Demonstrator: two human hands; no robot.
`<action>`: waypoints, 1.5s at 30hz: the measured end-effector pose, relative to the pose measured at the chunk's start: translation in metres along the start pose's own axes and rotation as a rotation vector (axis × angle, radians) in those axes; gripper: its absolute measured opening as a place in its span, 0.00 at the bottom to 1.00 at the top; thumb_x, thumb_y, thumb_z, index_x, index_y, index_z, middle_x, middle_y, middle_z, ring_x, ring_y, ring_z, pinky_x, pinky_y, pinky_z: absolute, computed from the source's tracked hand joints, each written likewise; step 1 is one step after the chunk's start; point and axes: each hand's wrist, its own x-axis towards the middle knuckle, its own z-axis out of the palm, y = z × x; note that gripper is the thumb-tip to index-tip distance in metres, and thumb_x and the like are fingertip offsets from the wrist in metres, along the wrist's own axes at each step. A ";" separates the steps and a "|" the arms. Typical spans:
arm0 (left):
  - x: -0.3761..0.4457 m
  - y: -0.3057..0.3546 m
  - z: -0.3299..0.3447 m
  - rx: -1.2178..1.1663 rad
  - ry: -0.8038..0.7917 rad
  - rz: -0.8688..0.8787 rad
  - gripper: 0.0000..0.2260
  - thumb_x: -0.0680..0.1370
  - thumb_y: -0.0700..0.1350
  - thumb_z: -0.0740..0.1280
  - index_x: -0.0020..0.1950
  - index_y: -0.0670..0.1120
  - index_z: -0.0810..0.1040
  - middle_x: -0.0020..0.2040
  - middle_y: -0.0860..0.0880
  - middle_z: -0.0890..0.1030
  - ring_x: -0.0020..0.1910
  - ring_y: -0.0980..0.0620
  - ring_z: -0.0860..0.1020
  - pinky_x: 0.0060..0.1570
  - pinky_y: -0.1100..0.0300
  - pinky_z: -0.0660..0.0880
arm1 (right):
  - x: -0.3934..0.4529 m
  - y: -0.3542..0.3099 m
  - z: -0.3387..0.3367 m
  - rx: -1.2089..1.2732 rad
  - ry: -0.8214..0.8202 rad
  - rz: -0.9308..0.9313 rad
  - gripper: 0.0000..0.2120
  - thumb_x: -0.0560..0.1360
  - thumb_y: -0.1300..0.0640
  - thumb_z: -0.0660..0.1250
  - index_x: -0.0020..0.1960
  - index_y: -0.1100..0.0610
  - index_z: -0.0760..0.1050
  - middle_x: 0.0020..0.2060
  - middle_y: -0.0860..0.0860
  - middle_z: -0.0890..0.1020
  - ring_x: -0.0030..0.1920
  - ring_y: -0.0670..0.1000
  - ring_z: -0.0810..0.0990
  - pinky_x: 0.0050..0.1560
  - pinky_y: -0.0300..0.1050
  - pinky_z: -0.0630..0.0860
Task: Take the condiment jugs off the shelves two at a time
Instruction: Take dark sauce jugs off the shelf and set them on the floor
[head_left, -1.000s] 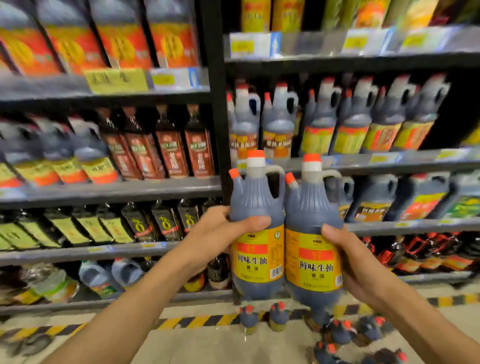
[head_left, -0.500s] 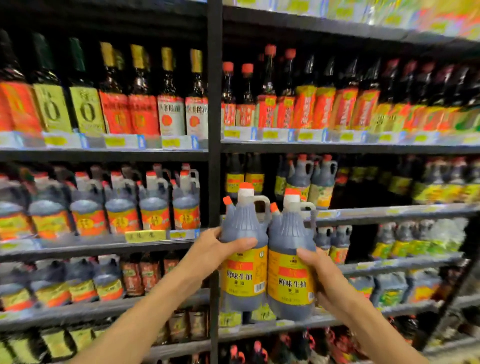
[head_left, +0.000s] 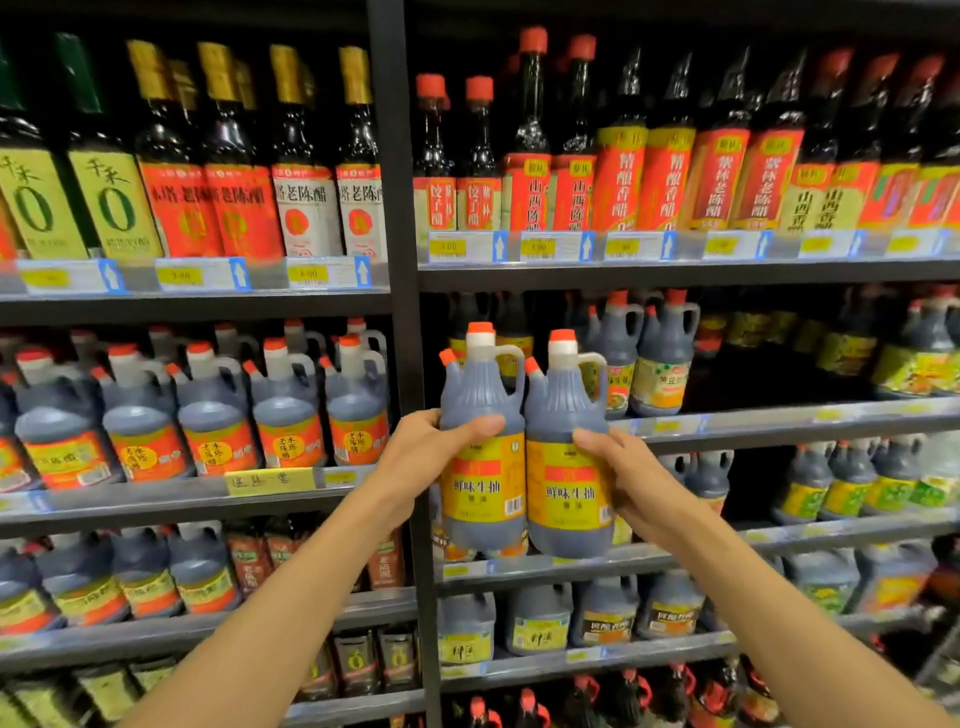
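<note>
The left hand (head_left: 421, 457) is gripping one jug (head_left: 483, 441), the right hand (head_left: 631, 480) the other jug (head_left: 569, 457), both upright, touching, off the shelves (head_left: 779, 421). Many jugs are remaining shelved.

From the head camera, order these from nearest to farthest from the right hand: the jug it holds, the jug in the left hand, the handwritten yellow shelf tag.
1. Right jug, gripped by the right hand.
2. Left jug, beside it, in the left hand.
3. Handwritten yellow tag, far left shelf edge.
</note>
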 end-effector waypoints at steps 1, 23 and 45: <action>0.008 -0.001 0.004 -0.011 0.015 0.005 0.16 0.72 0.53 0.76 0.55 0.47 0.83 0.44 0.53 0.88 0.40 0.57 0.86 0.31 0.69 0.77 | 0.013 0.001 -0.004 0.015 0.000 -0.012 0.26 0.74 0.46 0.74 0.68 0.55 0.76 0.58 0.55 0.86 0.58 0.58 0.85 0.59 0.58 0.81; 0.118 -0.011 0.051 -0.132 0.296 0.029 0.21 0.69 0.58 0.78 0.54 0.46 0.82 0.46 0.49 0.87 0.43 0.52 0.86 0.38 0.58 0.79 | 0.160 -0.005 -0.059 -0.053 -0.116 -0.054 0.20 0.78 0.46 0.69 0.62 0.59 0.80 0.54 0.57 0.87 0.55 0.58 0.86 0.60 0.58 0.81; 0.191 -0.034 0.035 -0.134 0.333 0.217 0.26 0.69 0.50 0.80 0.65 0.50 0.78 0.53 0.52 0.86 0.49 0.56 0.85 0.47 0.59 0.81 | 0.223 0.013 -0.062 -0.001 -0.128 -0.252 0.27 0.71 0.53 0.77 0.68 0.57 0.76 0.58 0.53 0.86 0.59 0.55 0.85 0.56 0.52 0.82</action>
